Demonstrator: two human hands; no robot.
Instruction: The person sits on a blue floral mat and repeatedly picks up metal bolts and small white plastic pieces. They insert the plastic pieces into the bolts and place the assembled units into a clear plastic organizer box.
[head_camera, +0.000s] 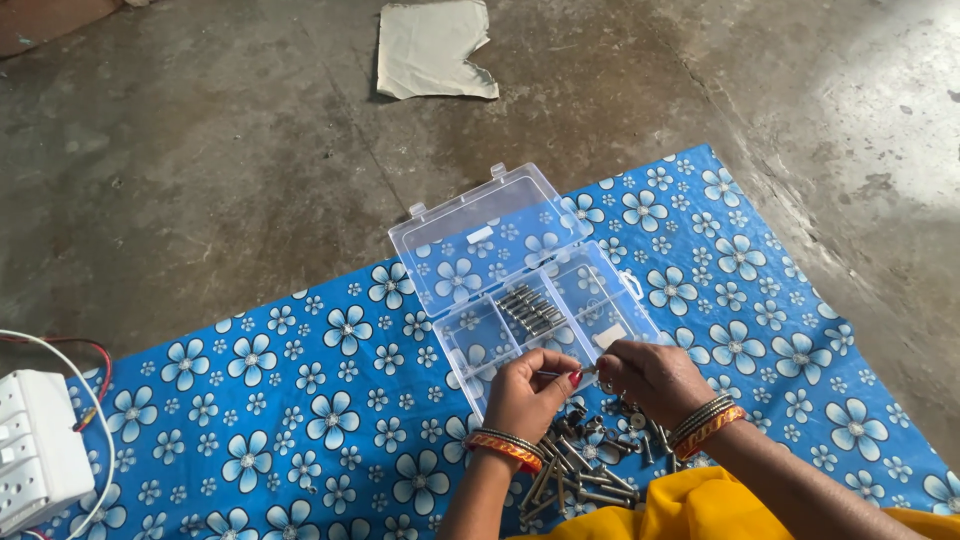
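A clear plastic compartment box (470, 352) lies open on a blue flowered cloth (300, 400), its lid (470, 240) folded back. One compartment holds several grey bolts (528, 310) laid side by side. My left hand (528, 392) and my right hand (650, 378) meet just below the box, pinching a thin metal bolt (568, 374) between their fingertips. Under both hands lies a loose heap of bolts and nuts (585, 458).
A white switch box (35, 450) with white and red wires sits at the cloth's left edge. A torn piece of pale cardboard (432, 48) lies on the bare concrete floor (200, 150) beyond. Yellow fabric (700, 505) covers my lap.
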